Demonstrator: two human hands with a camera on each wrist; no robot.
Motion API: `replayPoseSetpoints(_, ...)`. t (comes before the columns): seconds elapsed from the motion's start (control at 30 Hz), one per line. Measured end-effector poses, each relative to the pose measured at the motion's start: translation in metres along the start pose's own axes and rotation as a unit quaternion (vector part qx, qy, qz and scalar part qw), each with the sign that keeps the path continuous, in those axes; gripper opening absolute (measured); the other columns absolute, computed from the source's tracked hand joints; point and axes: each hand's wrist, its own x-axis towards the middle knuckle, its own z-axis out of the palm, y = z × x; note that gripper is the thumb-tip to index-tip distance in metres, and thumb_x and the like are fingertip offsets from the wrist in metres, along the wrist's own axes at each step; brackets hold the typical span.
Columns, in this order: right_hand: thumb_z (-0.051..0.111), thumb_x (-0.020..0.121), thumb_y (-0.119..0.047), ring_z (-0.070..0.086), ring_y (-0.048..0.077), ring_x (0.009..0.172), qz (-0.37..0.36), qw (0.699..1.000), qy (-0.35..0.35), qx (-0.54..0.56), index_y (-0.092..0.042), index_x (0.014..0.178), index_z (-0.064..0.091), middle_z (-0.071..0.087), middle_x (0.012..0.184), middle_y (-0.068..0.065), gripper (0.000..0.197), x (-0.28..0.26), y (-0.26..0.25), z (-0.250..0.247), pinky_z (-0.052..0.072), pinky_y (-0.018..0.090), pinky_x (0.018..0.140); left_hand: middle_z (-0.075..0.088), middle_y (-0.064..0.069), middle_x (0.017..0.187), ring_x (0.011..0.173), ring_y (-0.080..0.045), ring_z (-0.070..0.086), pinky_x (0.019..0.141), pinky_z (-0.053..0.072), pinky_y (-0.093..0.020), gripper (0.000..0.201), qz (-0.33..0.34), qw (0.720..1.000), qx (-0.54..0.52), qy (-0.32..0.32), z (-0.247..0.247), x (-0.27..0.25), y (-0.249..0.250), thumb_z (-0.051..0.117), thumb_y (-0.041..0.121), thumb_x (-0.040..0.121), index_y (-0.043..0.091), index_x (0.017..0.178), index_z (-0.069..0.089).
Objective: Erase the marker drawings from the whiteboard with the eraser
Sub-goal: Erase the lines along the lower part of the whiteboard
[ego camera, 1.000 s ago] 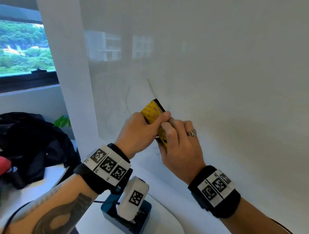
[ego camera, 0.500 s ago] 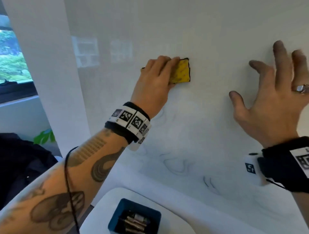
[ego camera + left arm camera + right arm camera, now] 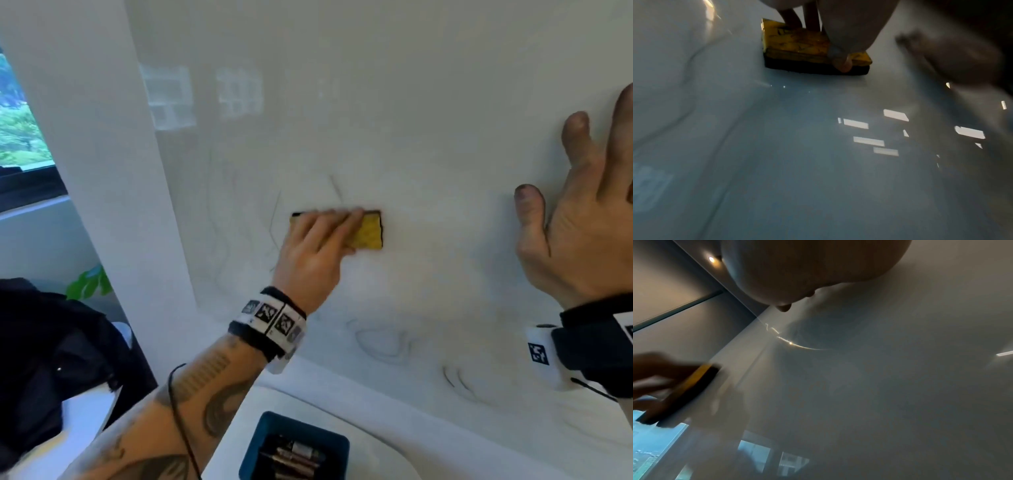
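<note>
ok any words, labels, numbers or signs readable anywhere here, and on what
None: no word or number can be read.
Left wristband: square black-and-white marker codes, no letters.
Right wrist camera: one such code, no letters.
Eraser: dark marks on its yellow top, too blurred to read.
Whiteboard: only faint marker lines, no writing.

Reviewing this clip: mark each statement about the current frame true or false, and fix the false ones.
1. The left hand presses the eraser against the whiteboard. True.
2. The right hand holds a marker. False: it lies open with spread fingers on the board and holds nothing.
3. The board is fully clean. False: faint marker lines remain below and to the left of the eraser.
4. A blue box sits below the board. True.
5. The eraser is red. False: yellow top, black pad.
</note>
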Motion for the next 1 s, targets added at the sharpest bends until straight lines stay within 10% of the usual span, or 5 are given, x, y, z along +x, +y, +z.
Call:
replayPoseSetpoints(0.17,0.029,0.102,-0.060,0.023,0.042,0.155,0.017,0.999,-0.020,0.025,-0.044,0.164,-0.001,0.014,0.173,0.004,0.071,0.000,0.018,0.014,0.026,0.069,0.116,0.066,-0.017,0.117,0.102,-0.030,0.055,0.098,0.041,-0.026,0.045,-0.034,0.994,-0.025,0.098,-0.020,0.094,-0.028,0.073,0.008,0.094,-0.001,0.137,0.063)
replayPoseSetpoints(0.43,0.036,0.105,-0.046,0.000,0.035,0.160,0.002,0.995,-0.035,0.091,-0.025,0.167,-0.001,-0.005,0.174,0.006,0.075,0.002,0.020,0.025,0.013,0.061,0.126,0.054,-0.005,0.128,0.109,-0.028,0.057,0.089,0.055,-0.046,0.041,0.085,0.992,0.012,-0.087,0.027,-0.100,-0.011,0.062,0.003,0.099,0.016,0.138,0.066)
replayPoseSetpoints(0.63,0.021,0.102,-0.067,0.052,0.049,0.121,0.102,0.990,-0.082,0.061,-0.004,0.145,0.041,0.048,0.139,0.033,0.078,-0.016,0.040,0.042,0.041,0.062,0.104,0.058,-0.014,0.119,0.105,-0.030,0.053,0.094,0.051,-0.049,0.050,-0.109,0.990,0.006,0.093,-0.033,0.038,-0.081,0.071,0.012,0.093,0.009,0.141,0.058)
replayPoseSetpoints(0.73,0.024,0.100,-0.061,0.029,0.039,0.153,0.046,0.995,-0.062,0.055,-0.025,0.166,0.011,0.016,0.172,0.011,0.077,-0.013,0.032,0.038,0.028,0.056,0.122,0.057,-0.017,0.117,0.107,-0.030,0.052,0.099,0.047,-0.043,0.052,-0.127,0.985,0.019,0.118,-0.046,0.061,-0.104,0.071,0.009,0.091,0.005,0.141,0.058)
replayPoseSetpoints(1.0,0.052,0.099,0.014,0.000,0.031,0.161,0.022,0.986,-0.036,0.162,-0.006,0.165,-0.001,-0.003,0.174,0.013,0.087,-0.004,0.017,0.039,0.007,0.056,0.128,0.053,0.000,0.123,0.107,-0.026,0.055,0.111,0.042,-0.057,0.077,0.056,0.977,0.101,-0.177,0.002,-0.154,-0.075,0.085,-0.002,0.067,0.023,0.134,0.054)
